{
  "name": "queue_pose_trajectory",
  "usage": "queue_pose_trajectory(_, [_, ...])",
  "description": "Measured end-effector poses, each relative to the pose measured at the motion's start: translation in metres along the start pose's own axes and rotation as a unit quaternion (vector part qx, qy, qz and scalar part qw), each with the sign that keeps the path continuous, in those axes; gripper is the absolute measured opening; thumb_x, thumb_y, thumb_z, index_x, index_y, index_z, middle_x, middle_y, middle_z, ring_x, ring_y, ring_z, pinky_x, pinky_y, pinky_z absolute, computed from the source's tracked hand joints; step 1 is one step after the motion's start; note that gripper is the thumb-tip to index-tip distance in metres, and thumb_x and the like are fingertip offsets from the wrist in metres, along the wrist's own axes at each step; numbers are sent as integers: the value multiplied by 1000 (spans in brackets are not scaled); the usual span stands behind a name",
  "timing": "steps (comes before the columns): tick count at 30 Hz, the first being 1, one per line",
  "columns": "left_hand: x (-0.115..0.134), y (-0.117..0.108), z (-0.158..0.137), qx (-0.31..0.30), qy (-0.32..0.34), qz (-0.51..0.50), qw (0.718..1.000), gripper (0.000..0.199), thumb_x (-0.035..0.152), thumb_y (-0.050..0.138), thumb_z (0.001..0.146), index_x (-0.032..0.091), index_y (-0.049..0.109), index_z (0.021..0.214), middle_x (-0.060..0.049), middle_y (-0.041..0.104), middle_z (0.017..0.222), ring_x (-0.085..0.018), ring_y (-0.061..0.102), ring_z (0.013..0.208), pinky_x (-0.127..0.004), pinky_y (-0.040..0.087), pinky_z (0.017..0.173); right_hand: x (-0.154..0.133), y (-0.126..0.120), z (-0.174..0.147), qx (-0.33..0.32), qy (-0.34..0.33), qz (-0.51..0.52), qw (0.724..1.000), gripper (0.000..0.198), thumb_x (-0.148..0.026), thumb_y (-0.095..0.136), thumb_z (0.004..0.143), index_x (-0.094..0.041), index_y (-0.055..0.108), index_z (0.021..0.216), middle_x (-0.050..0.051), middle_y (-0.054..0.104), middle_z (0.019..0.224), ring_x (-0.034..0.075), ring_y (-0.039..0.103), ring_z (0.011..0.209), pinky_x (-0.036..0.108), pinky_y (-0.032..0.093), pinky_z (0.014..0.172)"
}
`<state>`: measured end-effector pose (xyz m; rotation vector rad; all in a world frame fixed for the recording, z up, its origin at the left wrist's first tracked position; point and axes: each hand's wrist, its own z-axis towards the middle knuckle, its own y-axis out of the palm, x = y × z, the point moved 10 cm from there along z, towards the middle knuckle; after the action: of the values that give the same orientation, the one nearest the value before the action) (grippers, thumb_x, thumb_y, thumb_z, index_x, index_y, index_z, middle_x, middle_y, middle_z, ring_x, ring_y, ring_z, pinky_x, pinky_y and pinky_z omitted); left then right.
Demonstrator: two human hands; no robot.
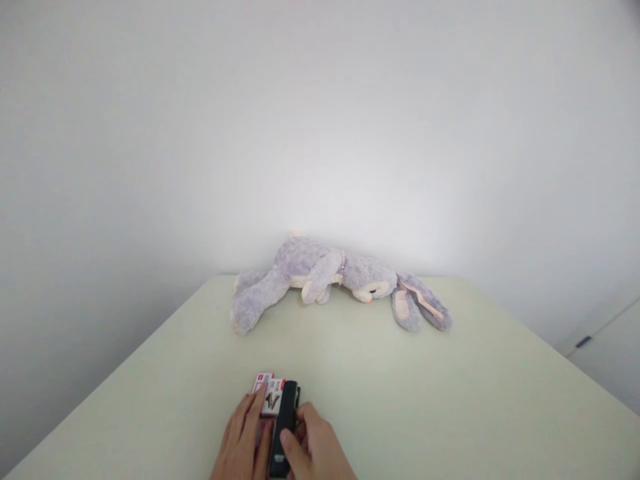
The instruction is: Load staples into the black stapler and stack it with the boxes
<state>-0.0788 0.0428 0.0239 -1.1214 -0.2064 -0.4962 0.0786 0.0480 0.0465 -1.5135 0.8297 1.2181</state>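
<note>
Left hand (243, 437): palm down, fingers extended forward and laid over two small cartons; not clenched. Right hand (317, 443): grasping a black stapler (286, 423), thumb on its top, the other fingers curled at its right flank.

Position: stapler and cartons together at the near part of the pale green table (425, 400), left of its middle, between the hands. Table edges: left and right run inward toward the far edge, which lies along the white wall (320, 133); near edge beyond the view. Room: a wide stretch of tabletop right of the right hand, a narrower one left of the left hand, a band ahead.

Stapler: long, slim, pointing away; small pale lettering near its close end. First carton (273, 399): white with red, dark printed picture, just beside the stapler's left side. Second carton (262, 378): white and red, farther left, mostly hidden by fingers.

Plush rabbit (310, 263): grey-lilac, lying on its side along the far edge, ears to the right, beaded band at neck.
</note>
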Motion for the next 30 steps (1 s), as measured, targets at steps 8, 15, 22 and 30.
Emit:
queue_pose_trajectory(8, [-65, -39, 38, -23, -33, -37, 998, 45, 39, 40, 104, 28, 48, 147, -6, 57, 143, -25, 52, 136, -50, 40, 121, -28, 50, 46, 0, 5, 11, 1000, 39, -56, 52, 97, -21, 62, 113, 1, 67, 78, 17, 64, 63, 27, 50, 59])
queue_pose_trajectory(15, [-78, -48, 44, 5, -55, -74, 996, 56, 41, 37, 104, 31, 28, 158, -6, 43, 157, -25, 44, 145, -53, 35, 123, -39, 48, 57, 35, -19, -18, 999, 38, -52, 53, 98, -21, 70, 110, 4, 71, 81, 19, 66, 73, 28, 49, 67])
queue_pose_trajectory(22, [-90, -42, 43, 15, -68, -25, 997, 60, 45, 35, 104, 23, 25, 159, -12, 45, 159, -28, 44, 145, -62, 23, 124, -37, 44, 45, 57, -41, -16, 997, 45, -45, 53, 99, -20, 61, 135, 4, 72, 91, 20, 67, 79, 30, 53, 73])
queue_pose_trajectory(30, [-22, -105, 20, 189, -57, -21, 980, 49, 41, 36, 103, 24, 43, 149, -9, 51, 153, -26, 40, 147, -57, 24, 126, 10, -80, -20, 185, -63, -235, 952, 57, -36, 46, 99, -19, 46, 153, 12, 59, 144, 28, 52, 136, 45, 41, 117])
